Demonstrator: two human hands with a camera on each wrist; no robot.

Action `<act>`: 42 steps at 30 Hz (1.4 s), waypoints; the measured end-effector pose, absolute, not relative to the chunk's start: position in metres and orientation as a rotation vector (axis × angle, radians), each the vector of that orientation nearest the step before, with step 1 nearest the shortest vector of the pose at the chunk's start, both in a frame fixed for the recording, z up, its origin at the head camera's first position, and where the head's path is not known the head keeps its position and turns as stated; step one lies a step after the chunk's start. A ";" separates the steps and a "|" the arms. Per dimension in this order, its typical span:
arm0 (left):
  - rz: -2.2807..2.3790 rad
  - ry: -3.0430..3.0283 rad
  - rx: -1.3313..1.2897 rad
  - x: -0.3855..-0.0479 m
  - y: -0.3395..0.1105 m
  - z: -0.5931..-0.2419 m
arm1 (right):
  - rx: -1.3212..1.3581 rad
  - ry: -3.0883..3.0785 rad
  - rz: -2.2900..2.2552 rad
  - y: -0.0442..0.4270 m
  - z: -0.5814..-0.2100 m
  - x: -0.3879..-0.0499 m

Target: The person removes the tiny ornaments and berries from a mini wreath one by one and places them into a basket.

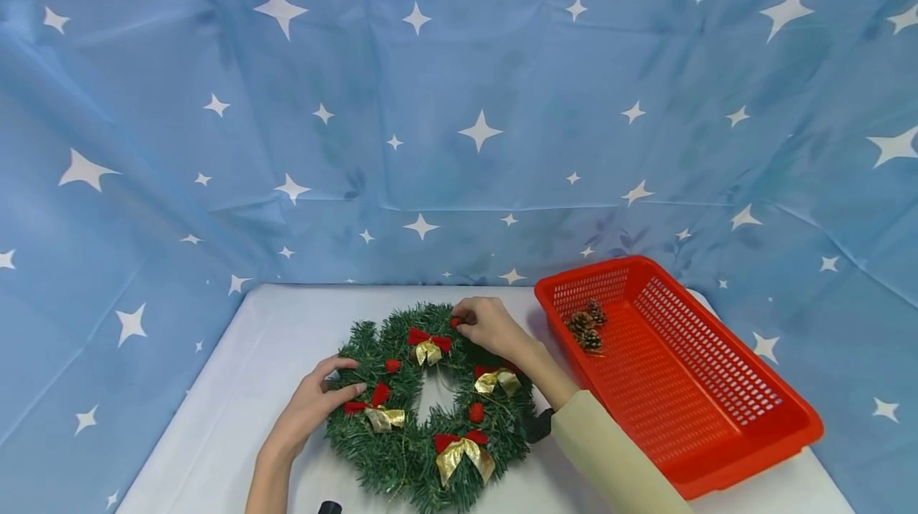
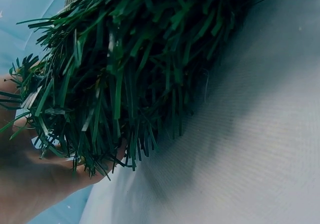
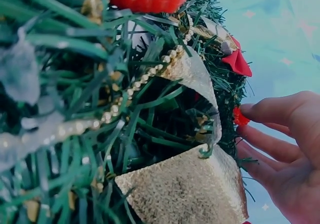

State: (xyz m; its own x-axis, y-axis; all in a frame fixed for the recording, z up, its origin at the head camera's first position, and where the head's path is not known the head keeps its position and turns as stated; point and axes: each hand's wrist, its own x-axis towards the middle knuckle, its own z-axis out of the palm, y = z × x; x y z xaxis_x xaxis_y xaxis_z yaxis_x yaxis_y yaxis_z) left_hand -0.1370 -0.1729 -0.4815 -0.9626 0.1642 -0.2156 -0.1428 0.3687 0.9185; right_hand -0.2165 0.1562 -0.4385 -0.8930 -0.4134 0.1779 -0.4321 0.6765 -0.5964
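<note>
Wreath between the two hands, lying on the white table.
From my remote seat I see the left hand gripping its near-left edge, thumb beside a red-and-gold bow. The right hand pinches a red berry at the wreath's far side. Right of that hand I see a red basket holding pine cones.

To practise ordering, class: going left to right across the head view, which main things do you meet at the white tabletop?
Bare left hand, round green bushy artificial wreath, rectangular red plastic basket.
</note>
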 end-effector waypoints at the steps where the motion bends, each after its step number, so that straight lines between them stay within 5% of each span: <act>1: 1.629 2.364 0.017 -0.137 -0.174 -0.482 | 0.730 -2.851 1.022 0.155 -0.439 -0.217; 42: 1.651 2.348 0.028 -0.135 -0.175 -0.481 | 0.701 -2.823 0.851 0.153 -0.435 -0.217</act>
